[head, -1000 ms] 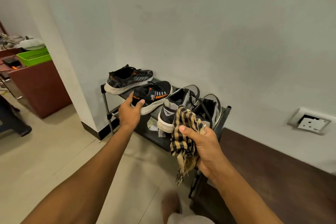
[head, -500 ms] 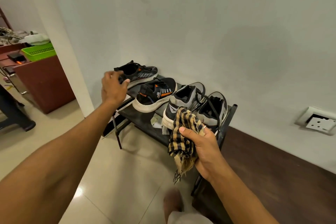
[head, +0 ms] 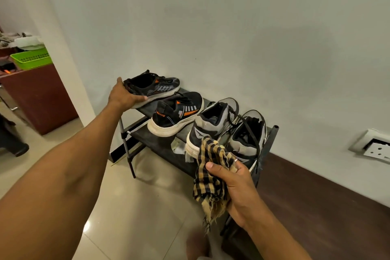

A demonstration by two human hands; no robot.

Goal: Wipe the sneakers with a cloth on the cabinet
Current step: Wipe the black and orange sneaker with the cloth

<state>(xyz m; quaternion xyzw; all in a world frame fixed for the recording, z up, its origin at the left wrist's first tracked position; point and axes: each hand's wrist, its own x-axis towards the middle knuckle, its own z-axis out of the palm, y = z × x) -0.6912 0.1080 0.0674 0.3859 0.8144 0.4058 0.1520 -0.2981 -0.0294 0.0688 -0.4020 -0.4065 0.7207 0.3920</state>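
Several sneakers stand in a row on a low black shoe rack [head: 160,143] against the wall. My left hand [head: 123,96] grips the heel of the leftmost black-and-orange sneaker [head: 156,86], thumb up at its collar and fingers under the sole. Beside it sits its mate [head: 179,114] with a white sole. Two grey-and-black sneakers [head: 213,120] [head: 249,135] stand further right. My right hand [head: 234,183] holds a bunched yellow-and-black checked cloth [head: 211,175] in front of the grey pair, its frayed end hanging down.
A brown cabinet [head: 38,95] with a green basket [head: 31,60] stands at left beyond a white wall corner. A wall socket [head: 373,145] sits low at right. Crumpled paper scraps [head: 179,145] lie on the rack. My foot [head: 198,245] is on the tiled floor.
My left hand went from the second sneaker's heel to the leftmost sneaker and took hold of its heel. My right hand with the cloth stayed in place.
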